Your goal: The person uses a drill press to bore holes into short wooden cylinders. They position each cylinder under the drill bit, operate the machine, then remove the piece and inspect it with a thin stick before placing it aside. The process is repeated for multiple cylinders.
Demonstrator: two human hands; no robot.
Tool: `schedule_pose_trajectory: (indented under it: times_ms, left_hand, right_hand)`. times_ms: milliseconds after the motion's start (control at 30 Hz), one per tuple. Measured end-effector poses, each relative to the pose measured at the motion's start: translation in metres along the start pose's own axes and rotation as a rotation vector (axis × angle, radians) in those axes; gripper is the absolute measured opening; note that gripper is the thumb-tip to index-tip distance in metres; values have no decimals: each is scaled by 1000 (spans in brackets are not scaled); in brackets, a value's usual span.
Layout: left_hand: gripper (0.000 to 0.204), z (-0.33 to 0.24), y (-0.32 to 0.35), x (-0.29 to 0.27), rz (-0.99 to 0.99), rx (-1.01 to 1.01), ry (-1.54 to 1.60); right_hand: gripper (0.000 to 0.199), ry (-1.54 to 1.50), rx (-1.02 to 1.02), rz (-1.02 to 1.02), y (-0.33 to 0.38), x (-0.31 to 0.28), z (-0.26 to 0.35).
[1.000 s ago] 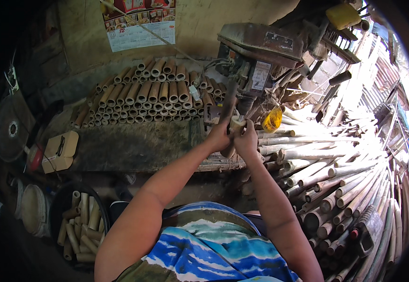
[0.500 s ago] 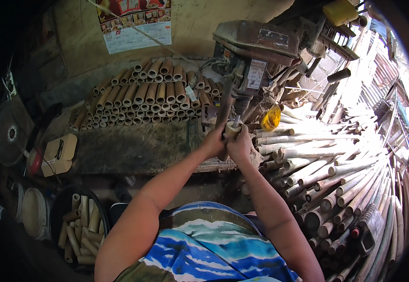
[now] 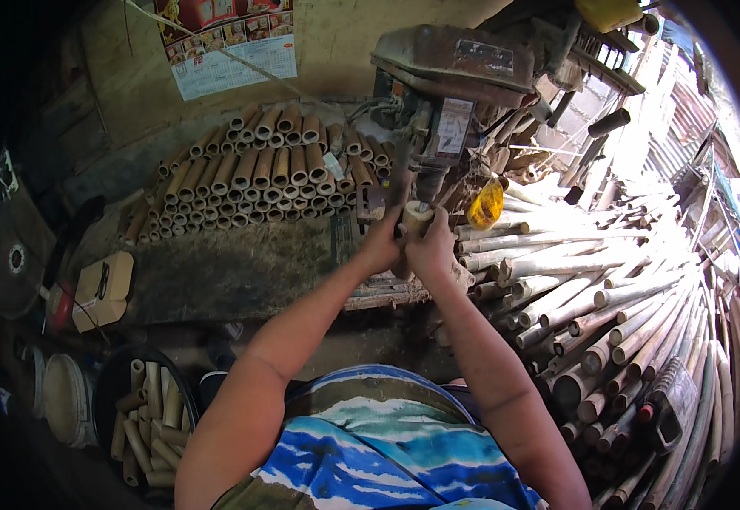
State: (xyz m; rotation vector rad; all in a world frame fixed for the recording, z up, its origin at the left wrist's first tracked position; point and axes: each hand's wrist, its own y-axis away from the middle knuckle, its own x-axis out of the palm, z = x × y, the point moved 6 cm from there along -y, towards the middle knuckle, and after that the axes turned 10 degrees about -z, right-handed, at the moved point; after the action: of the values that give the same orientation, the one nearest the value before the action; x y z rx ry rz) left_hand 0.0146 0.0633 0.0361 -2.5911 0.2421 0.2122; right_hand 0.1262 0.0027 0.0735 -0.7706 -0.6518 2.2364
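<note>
Bamboo tube [image 3: 416, 223] protrudes upward; left grip [image 3: 381, 245], right grip [image 3: 431, 252] flank it.

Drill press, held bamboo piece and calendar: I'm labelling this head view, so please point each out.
Drill press [image 3: 451, 66], head view: its upper housing.
Held bamboo piece [image 3: 416, 221], head view: its side, below the rim.
Calendar [image 3: 236, 71], head view: its pale lower part.

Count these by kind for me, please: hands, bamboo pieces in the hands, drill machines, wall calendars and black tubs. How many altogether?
Hands: 2 (left hand, right hand)
Held bamboo piece: 1
Drill machine: 1
Wall calendar: 1
Black tub: 1
Total: 6
</note>
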Motion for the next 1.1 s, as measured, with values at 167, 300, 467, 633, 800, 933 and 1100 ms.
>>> schedule_pose_trajectory:
  times_ms: [167,300,467,633,800,933,1100]
  left_hand:
    - [58,-8,8,-6,30,-61,-88]
    - [57,-5,11,-3,30,-60,-19]
    - [59,4,-6,-3,10,42,-23]
    - [60,-3,11,-3,35,-8,-30]
    - [62,-21,-5,-10,10,49,-41]
    - [61,-17,6,-6,-6,75,-67]
    - [60,-12,-2,-7,-35,73,-1]
  right_hand:
    - [55,-22,30,20,4,-1,4]
    - [53,1,22,13,7,2,8]
    - [52,-89,30,31,-3,-1,11]
    - [51,-3,83,22,10,-3,9]
    - [55,-100,20,24,-7,-7,11]
    - [52,-56,-58,-31,-1,-7,15]
    - [57,-58,-99,-14,-5,-7,14]
